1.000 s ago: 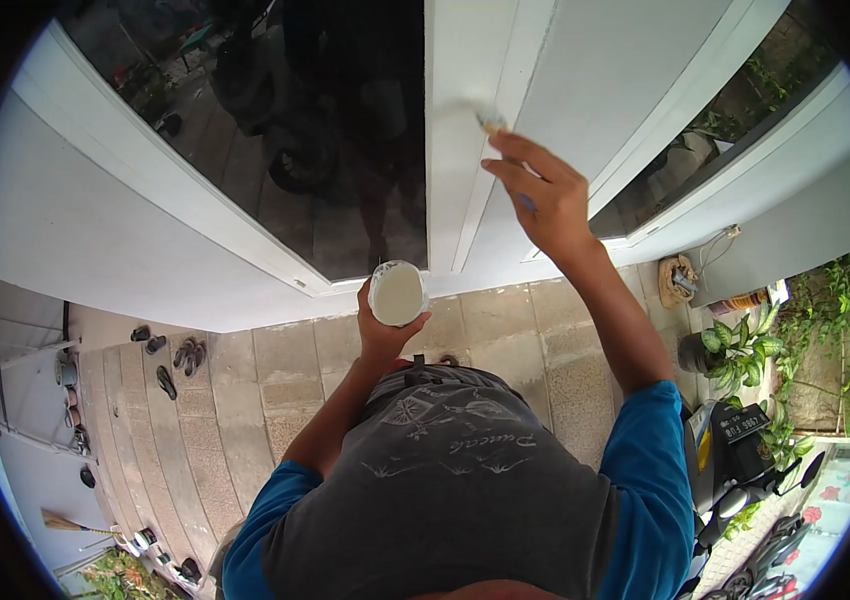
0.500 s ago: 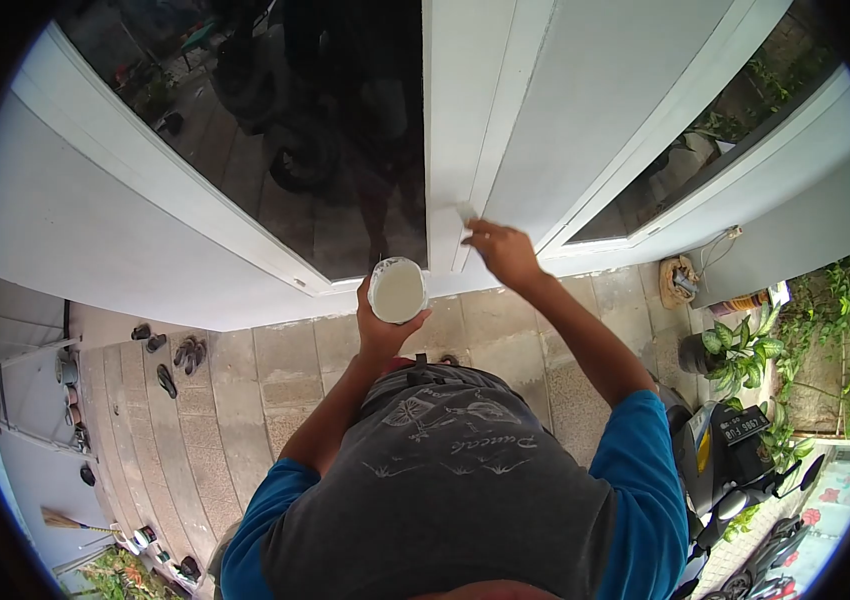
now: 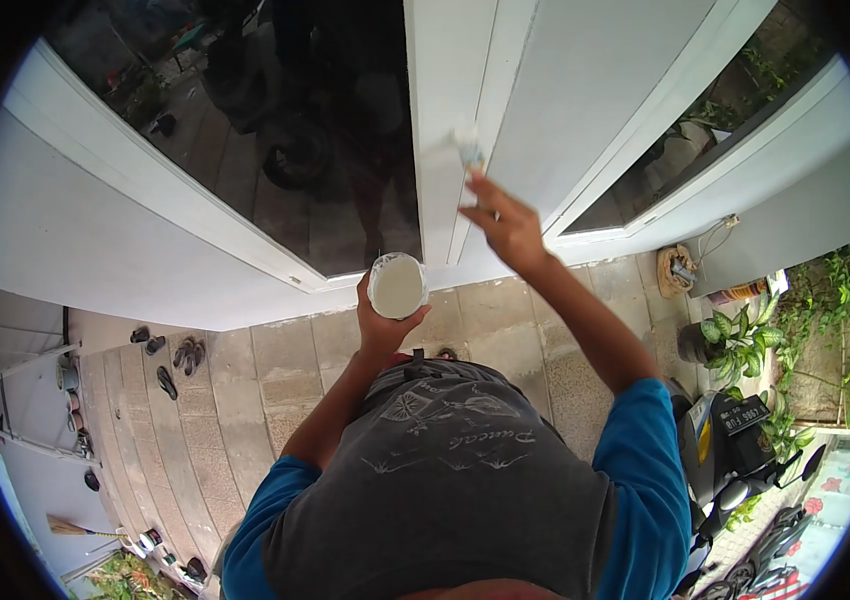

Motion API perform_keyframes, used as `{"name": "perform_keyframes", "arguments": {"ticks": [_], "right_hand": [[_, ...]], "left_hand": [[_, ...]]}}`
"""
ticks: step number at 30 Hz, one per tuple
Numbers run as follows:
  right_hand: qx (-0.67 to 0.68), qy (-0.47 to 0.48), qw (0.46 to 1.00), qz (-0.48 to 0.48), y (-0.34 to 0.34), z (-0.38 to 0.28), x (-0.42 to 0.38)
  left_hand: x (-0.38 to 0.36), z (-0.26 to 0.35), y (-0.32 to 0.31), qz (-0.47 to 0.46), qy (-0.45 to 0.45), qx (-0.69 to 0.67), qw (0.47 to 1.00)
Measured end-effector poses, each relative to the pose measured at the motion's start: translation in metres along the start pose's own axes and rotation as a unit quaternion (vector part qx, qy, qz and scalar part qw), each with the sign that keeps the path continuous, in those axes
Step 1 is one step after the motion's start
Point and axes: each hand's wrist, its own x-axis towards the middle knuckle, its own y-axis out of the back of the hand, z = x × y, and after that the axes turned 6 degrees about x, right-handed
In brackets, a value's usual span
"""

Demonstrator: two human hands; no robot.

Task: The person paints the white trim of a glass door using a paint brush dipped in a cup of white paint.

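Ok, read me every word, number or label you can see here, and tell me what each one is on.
Scooter number plate: white characters on black, too small to read for certain.
Grey shirt: a cursive word in the print, upside down to the camera, not legible.
Paint cup and brush: no lettering visible.

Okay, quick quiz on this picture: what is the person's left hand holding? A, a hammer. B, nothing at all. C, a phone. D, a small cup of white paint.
D: the left hand grips a small cup of white paint held in front of the chest, while the right hand presses a paintbrush against the white window frame.
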Motion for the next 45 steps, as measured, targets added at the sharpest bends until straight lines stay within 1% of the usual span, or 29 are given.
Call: {"name": "perform_keyframes", "arguments": {"ticks": [2,4,5,7,8,10,11,12,13,14,15,17,19,21,23,25,26,29,32,34,36,37,38,40,41,45], "right_hand": [[0.018,-0.049,0.996,-0.074,-0.021,-0.001,-0.043],[0.048,-0.092,0.983,-0.152,-0.035,-0.001,-0.065],[0.048,-0.091,0.983,-0.152,-0.034,-0.002,-0.061],[0.067,-0.106,0.973,-0.193,-0.032,0.005,-0.049],[0.05,-0.075,0.984,-0.153,-0.021,0.007,-0.027],[0.039,-0.041,0.991,-0.124,0.016,0.0,0.03],[0.023,-0.036,0.994,-0.105,0.037,-0.01,0.054],[0.026,-0.021,0.998,-0.061,0.057,-0.022,0.076],[0.026,-0.023,0.998,-0.062,0.069,-0.029,0.094],[0.007,0.04,0.999,0.031,0.079,-0.033,0.109],[-0.012,0.103,0.987,0.123,0.084,-0.034,0.116],[-0.021,0.098,0.989,0.108,0.077,-0.029,0.109],[-0.028,0.094,0.991,0.095,0.056,-0.023,0.087],[-0.031,0.037,0.999,0.018,0.019,-0.012,0.036],[0.007,-0.026,0.998,-0.054,-0.013,-0.01,-0.018],[0.022,-0.072,0.986,-0.151,-0.033,-0.009,-0.058],[0.04,-0.103,0.972,-0.205,-0.036,-0.011,-0.063],[0.041,-0.106,0.977,-0.18,-0.038,0.011,-0.055],[0.047,-0.083,0.985,-0.141,0.015,0.002,0.023],[0.03,-0.044,0.996,-0.076,0.048,-0.015,0.062],[-0.014,0.03,0.999,0.005,0.07,-0.029,0.089],[-0.034,0.059,0.997,0.041,0.073,-0.032,0.093],[-0.034,0.059,0.997,0.041,0.068,-0.031,0.091],[-0.024,0.077,0.994,0.071,0.046,-0.026,0.077],[-0.031,0.061,0.997,0.034,0.029,-0.022,0.059],[0.004,-0.004,0.998,-0.061,-0.039,-0.015,-0.034]], "left_hand": [[-0.001,0.0,0.0,0.005,-0.002,-0.001,1.0],[0.0,0.008,0.0,0.01,0.004,-0.028,1.0],[0.0,0.006,0.0,0.011,0.004,-0.028,1.0],[0.001,0.003,-0.001,0.007,-0.004,-0.015,1.0],[0.001,0.004,-0.001,0.007,-0.003,-0.015,1.0],[0.002,0.007,-0.002,-0.001,0.007,-0.011,1.0],[0.003,0.008,-0.004,-0.003,0.007,-0.011,1.0],[0.003,0.008,-0.005,-0.001,0.005,-0.016,1.0],[0.003,0.008,-0.006,0.0,0.003,-0.021,1.0],[0.003,0.006,-0.007,-0.002,0.004,-0.021,1.0],[0.003,0.003,-0.007,-0.002,-0.001,-0.013,1.0],[0.003,0.002,-0.009,-0.001,-0.005,-0.005,1.0],[0.004,0.011,-0.007,-0.004,0.017,-0.026,1.0],[0.003,0.009,-0.007,0.0,0.015,-0.03,0.999],[0.003,0.006,-0.007,0.004,0.012,-0.034,0.999],[0.002,0.004,-0.005,0.006,0.004,-0.02,1.0],[0.002,0.004,-0.004,0.009,0.004,-0.019,1.0],[0.002,0.002,-0.003,0.012,-0.003,-0.024,1.0],[0.001,0.001,-0.004,0.003,0.006,-0.02,1.0],[0.001,0.006,-0.003,0.006,0.001,-0.009,1.0],[0.0,0.004,-0.003,0.002,0.004,-0.012,1.0],[-0.001,0.004,-0.003,0.001,0.005,-0.016,1.0],[-0.001,0.005,-0.003,0.0,0.006,-0.017,1.0],[-0.001,0.008,-0.002,-0.001,0.014,-0.025,1.0],[-0.001,0.008,-0.002,0.001,0.013,-0.025,1.0],[-0.004,0.001,0.001,0.005,-0.006,-0.015,1.0]]}}
